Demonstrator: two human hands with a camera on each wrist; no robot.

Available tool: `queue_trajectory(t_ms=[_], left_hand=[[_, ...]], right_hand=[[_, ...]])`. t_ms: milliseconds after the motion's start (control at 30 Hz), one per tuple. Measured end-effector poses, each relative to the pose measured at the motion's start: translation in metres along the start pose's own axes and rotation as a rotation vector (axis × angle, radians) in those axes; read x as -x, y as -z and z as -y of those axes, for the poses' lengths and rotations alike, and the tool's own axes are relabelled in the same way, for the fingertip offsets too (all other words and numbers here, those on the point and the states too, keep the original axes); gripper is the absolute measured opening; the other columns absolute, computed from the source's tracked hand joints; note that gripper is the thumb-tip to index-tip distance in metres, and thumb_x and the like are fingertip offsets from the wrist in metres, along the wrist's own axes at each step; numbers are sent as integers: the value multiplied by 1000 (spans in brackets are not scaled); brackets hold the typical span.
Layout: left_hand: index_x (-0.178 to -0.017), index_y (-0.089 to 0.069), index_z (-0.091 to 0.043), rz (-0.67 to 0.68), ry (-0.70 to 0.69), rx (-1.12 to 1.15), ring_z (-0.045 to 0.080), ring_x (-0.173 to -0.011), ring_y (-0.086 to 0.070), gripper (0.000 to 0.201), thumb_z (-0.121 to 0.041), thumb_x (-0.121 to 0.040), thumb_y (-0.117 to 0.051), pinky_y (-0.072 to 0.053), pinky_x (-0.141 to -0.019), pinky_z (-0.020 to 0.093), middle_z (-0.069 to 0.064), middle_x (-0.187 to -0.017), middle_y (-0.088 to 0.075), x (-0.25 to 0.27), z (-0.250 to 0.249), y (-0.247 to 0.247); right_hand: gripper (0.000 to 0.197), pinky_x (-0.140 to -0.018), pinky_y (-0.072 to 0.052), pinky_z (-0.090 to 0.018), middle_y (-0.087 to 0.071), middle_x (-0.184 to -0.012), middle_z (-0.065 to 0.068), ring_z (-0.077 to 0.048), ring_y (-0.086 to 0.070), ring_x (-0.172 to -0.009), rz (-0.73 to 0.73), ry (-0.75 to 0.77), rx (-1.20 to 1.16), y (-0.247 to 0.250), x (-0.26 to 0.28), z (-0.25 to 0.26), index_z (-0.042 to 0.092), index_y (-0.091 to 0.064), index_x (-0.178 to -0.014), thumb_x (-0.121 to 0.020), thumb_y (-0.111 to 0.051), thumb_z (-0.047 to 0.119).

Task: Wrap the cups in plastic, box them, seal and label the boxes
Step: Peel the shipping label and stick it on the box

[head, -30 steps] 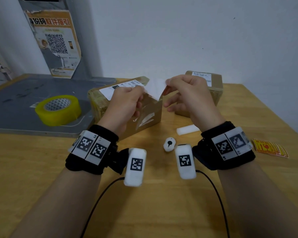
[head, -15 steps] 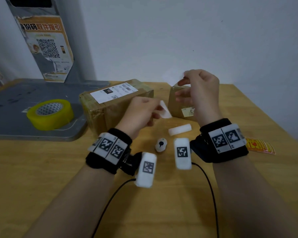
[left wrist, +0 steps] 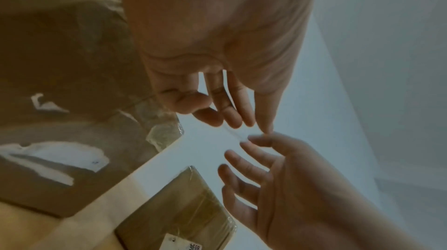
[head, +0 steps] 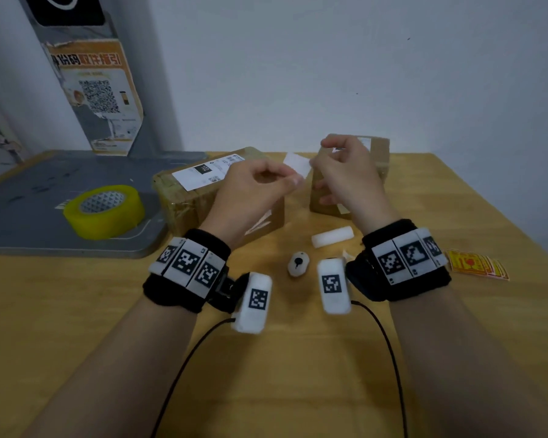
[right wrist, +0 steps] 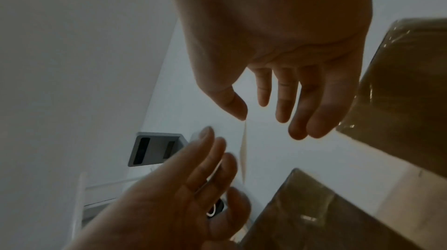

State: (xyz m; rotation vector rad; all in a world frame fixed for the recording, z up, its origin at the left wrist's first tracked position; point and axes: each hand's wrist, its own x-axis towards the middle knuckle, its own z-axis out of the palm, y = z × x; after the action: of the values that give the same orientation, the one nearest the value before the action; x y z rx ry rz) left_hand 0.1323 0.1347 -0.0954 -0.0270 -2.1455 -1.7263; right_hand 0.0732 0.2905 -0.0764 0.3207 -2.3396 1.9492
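1. Head view: a wooden bench [head: 76,311] stands against a pale wall. Above it, both hands meet on a small white label [head: 295,164]; the left hand [head: 250,191] pinches its near edge and the right hand [head: 345,172] pinches its right edge. The labelled box [head: 203,191] lies just left of the hands, a second box [head: 377,156] behind the right hand, and a yellow tape roll [head: 105,210] far left.
2. Left wrist view: the left hand [left wrist: 217,63] meets the right hand [left wrist: 302,187] at the fingertips.
3. Right wrist view: the label [right wrist: 243,151] hangs edge-on from the right thumb.
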Motion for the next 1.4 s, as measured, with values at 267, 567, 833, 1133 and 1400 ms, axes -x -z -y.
queue_trajectory(t_ms=[267, 567, 833, 1133, 1400], left_hand=[[-104, -71, -17, -31, -65, -77, 3, -74, -61, 36, -25, -76, -91, -51, -71, 21, -4, -90, -70, 18, 12, 16], [-91, -72, -21, -189, -37, -91, 13, -73, -66, 3, -18, -90, -71, -53, -68, 28, 4, -86, -74, 25, 23, 33], [-85, -69, -25, -221, -8, -145, 1, -65, -63, 14, -16, -95, -70, -47, -58, 12, -3, -87, -73, 35, 28, 48], [-125, -66, -34, -570, -127, -606, 17, -113, -49, 44, -43, -84, -79, -43, -94, 27, -1, -119, -50, 23, 29, 80], [-121, -69, -33, -168, 23, -482, 13, -144, -34, 55, -21, -73, -92, -35, -118, 30, 1, -157, -28, -2, 59, 114]], right_hand=[[25, -63, -55, -33, -70, -112, -1, -11, -70, -67, 176, -1, -34, -34, 15, 4, 30, -61, -116, -92, -64, 27], [41, -56, -48, -26, -74, -102, 6, -8, -67, -72, 323, 13, 38, -42, 20, -4, 27, -67, -122, -88, -78, 47], [14, -52, -43, -25, -76, -96, -15, -7, -58, -60, 313, 62, 74, -45, 18, -21, 20, -80, -99, -90, -79, 32], [16, -62, -38, -19, -59, -55, 28, 9, -52, -54, 165, 112, 32, -40, 5, -33, 18, -81, -107, -95, -74, 26], [16, -48, -37, -27, -59, -61, 13, -14, -42, -59, 275, -26, -91, -45, 7, -44, 16, -80, -103, -91, -78, 28]])
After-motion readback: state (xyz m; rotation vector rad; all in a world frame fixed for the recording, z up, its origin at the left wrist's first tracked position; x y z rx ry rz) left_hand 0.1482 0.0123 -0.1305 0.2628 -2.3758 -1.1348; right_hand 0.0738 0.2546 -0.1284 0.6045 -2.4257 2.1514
